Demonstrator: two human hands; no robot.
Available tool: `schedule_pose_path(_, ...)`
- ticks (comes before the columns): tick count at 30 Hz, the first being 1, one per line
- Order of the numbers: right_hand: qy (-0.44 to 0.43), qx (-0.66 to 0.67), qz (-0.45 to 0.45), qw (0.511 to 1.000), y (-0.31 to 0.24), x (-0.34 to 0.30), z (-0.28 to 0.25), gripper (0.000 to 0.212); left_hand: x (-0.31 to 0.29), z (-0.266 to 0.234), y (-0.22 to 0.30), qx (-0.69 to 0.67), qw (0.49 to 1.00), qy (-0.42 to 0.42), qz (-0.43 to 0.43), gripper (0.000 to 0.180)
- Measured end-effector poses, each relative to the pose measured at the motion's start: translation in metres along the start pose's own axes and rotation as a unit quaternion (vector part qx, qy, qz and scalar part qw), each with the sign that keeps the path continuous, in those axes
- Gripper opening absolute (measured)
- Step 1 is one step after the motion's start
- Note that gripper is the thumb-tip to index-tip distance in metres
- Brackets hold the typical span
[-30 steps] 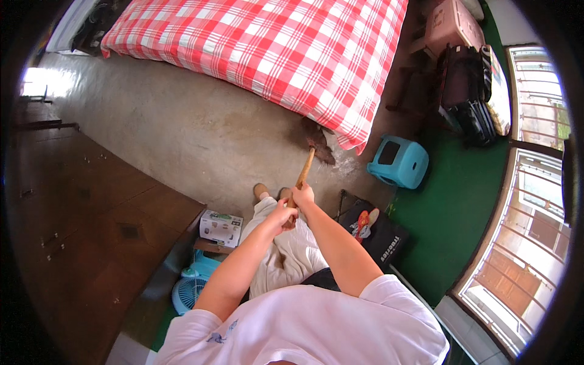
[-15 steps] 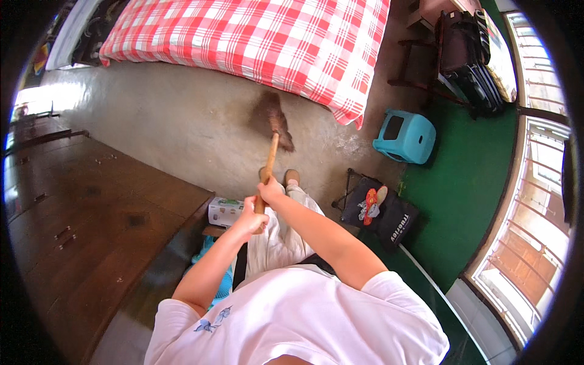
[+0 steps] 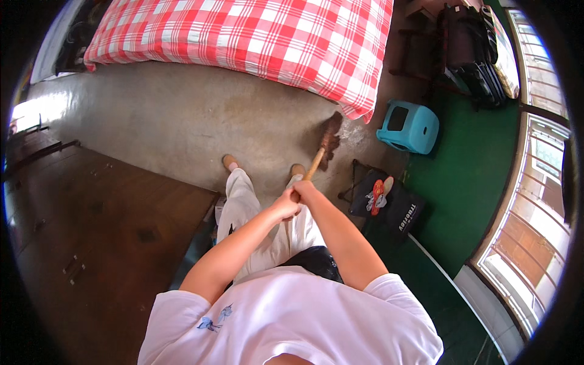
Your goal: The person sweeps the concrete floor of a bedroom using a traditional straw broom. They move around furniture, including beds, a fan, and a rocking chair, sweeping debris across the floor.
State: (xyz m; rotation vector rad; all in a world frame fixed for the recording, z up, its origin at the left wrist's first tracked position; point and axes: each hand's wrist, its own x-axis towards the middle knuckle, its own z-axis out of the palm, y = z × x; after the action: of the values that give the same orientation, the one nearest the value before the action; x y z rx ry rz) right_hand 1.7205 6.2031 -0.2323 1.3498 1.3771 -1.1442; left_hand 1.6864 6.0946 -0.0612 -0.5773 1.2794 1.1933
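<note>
Both my hands are wrapped round the wooden handle of a broom (image 3: pixel 315 163). My left hand (image 3: pixel 286 205) grips the end nearer my body, and my right hand (image 3: pixel 303 190) is closed just beyond it, close against the left. The dark brown bristle head (image 3: pixel 330 139) rests on the grey floor (image 3: pixel 182 115), ahead and to the right of my feet. It lies beside a pale whitish patch (image 3: pixel 354 132) on the floor, near the corner of a bed with a red and white checked cover (image 3: pixel 255 36).
A blue plastic stool (image 3: pixel 409 128) lies on its side at the right. Nearer me stands a black folding chair (image 3: pixel 389 204) with red and pale items on it. Dark wooden furniture (image 3: pixel 103 225) fills the left. Black bags (image 3: pixel 471 55) sit by the barred window (image 3: pixel 517 225).
The broom has swept right, from below the bed's middle to the pale patch by its corner. My hands moved right with it and are closer together. My left foot has stepped out to the left.
</note>
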Motion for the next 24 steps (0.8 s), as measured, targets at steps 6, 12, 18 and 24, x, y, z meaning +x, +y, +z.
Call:
schedule_pose_path(6,0.063,-0.041,-0.024,0.997,-0.035,-0.033,0.193,0.023,-0.058,-0.159,-0.040,-0.067,0.995,0.077,0.012,0.065)
schedule_pose_path(12,-0.022,-0.040,-0.138,0.989,-0.090,-0.096,0.303,0.022,-0.125,-0.273,-0.027,-0.047,0.993,0.100,0.030,0.065)
schedule_pose_path(18,0.040,-0.030,-0.114,0.992,-0.111,-0.056,0.265,0.020,-0.082,-0.276,-0.019,-0.157,0.982,0.027,0.099,0.061)
schedule_pose_path(24,-0.094,0.129,0.002,0.987,-0.149,-0.070,0.256,0.020,-0.036,-0.292,-0.002,-0.184,0.982,-0.002,0.048,0.050)
